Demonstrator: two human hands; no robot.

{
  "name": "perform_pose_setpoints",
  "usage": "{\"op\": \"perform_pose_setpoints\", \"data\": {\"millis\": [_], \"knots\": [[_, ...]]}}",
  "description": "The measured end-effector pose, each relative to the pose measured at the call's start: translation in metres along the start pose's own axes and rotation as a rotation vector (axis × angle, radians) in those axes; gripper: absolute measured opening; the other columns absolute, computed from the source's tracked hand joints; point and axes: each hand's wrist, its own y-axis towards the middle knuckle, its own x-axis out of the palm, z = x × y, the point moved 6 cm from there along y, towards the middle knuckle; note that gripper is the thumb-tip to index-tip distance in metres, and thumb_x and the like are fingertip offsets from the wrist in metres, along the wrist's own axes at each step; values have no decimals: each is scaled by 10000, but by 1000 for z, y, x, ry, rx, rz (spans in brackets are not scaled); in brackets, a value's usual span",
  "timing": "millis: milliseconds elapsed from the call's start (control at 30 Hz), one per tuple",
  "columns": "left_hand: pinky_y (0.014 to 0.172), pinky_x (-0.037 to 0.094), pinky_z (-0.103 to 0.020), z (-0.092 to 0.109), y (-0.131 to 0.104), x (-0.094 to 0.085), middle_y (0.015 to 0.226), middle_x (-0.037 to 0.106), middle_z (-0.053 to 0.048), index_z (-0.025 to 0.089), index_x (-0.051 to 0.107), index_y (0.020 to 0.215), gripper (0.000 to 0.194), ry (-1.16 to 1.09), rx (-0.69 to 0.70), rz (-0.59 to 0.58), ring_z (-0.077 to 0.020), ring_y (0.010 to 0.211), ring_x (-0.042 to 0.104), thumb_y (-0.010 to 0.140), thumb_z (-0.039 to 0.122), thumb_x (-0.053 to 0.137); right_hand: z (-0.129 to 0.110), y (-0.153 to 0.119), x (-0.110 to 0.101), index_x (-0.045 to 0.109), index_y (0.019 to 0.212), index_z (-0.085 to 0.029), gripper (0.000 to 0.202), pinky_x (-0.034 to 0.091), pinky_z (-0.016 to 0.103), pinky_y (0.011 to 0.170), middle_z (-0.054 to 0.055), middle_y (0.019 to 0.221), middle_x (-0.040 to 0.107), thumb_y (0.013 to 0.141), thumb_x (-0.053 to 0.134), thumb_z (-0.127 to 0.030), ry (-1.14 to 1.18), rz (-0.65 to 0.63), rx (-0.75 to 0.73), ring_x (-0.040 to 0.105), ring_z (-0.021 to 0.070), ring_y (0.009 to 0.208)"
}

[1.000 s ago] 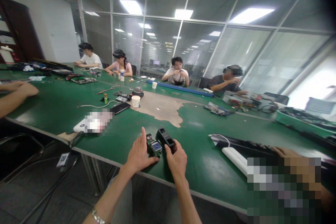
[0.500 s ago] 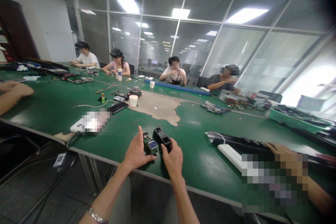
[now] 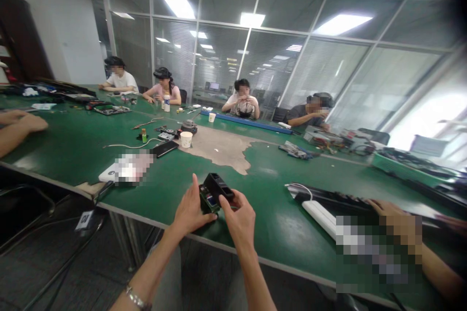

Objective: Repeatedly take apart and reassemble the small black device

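My right hand [image 3: 240, 217] grips a black housing [image 3: 218, 185] with rectangular openings by its near end, thumb on the near side. The housing is tilted over a green circuit board [image 3: 208, 200] with a small blue-lit screen and covers part of it. Beside the board, my left hand [image 3: 190, 210] has its thumb and fingers spread, the thumb along the board's near edge. Whether the left hand touches the board is hard to tell.
A paper cup [image 3: 186, 139], a black phone [image 3: 165, 149] and a white device [image 3: 109, 173] lie to the left. On the right are a white power strip [image 3: 321, 218] and another person's hand [image 3: 388, 209]. Several people sit around the green table [image 3: 270, 204].
My right hand has brought the black housing leftward, from beside the circuit board to over it, and tilted it. My left hand has barely moved.
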Motion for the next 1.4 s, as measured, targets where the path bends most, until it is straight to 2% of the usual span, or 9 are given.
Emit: {"op": "perform_pose_setpoints", "data": {"millis": [200,433,600,700,867,1100,1167,1300,1400], "knots": [[1033,364,-517,1,0,0,1393,420,-189,147,-259,1452,1401,-11,11,16,-348,1258,438,601,486,800,0,-5,13,641,1047,-199,375,503,289,735,45,909,718,774,623,-455,-48,-2,-29,674,189,782],[1004,391,-518,5,0,-2,1377,433,-197,138,-253,1454,1348,-23,24,27,-344,1226,469,639,460,772,-7,-8,19,626,1086,-195,387,490,286,724,47,913,712,787,602,-439,-113,-7,-63,668,189,786],[1033,364,-526,4,0,-1,1419,388,-202,140,-243,1458,1318,-26,42,36,-348,1278,423,648,424,757,-17,-10,18,606,1117,-191,385,470,301,782,52,949,702,795,603,-402,-236,-33,-115,655,203,846],[1059,342,-519,3,0,0,1472,308,-223,118,-224,1464,1257,-7,42,57,-356,1332,360,672,377,717,-22,-12,21,600,1133,-185,396,455,321,815,67,989,690,779,613,-364,-356,-45,-154,636,229,908],[1110,274,-522,2,-1,2,1543,136,-252,72,-162,1478,1193,56,52,41,-378,1407,221,658,293,676,-7,-19,29,604,1151,-197,400,457,329,806,76,1000,686,778,604,-343,-478,-104,-98,631,250,935],[1127,251,-515,2,-2,2,1549,135,-237,66,-150,1481,1165,82,48,31,-365,1411,219,635,230,634,4,-20,32,498,1324,-79,651,426,366,945,167,1244,603,787,615,-429,-479,-156,-107,553,293,1159],[1124,254,-515,3,-2,2,1545,152,-238,64,-146,1481,1145,79,47,37,-364,1408,226,655,239,627,2,-19,31,529,1290,-99,610,432,363,927,155,1202,627,791,611,-440,-474,-149,-93,573,290,1124],[1116,268,-518,2,-1,2,1536,175,-245,67,-159,1478,1157,63,37,47,-365,1404,238,672,265,648,-4,-20,31,620,1117,-182,376,453,329,824,80,1006,688,808,585,-394,-429,-126,-85,631,252,952],[1104,285,-527,0,-1,2,1536,173,-245,88,-175,1475,1210,44,32,57,-373,1396,255,676,344,695,-14,-17,28,617,1108,-187,359,449,312,815,72,1008,687,818,571,-393,-347,-76,-117,630,229,926]]}}
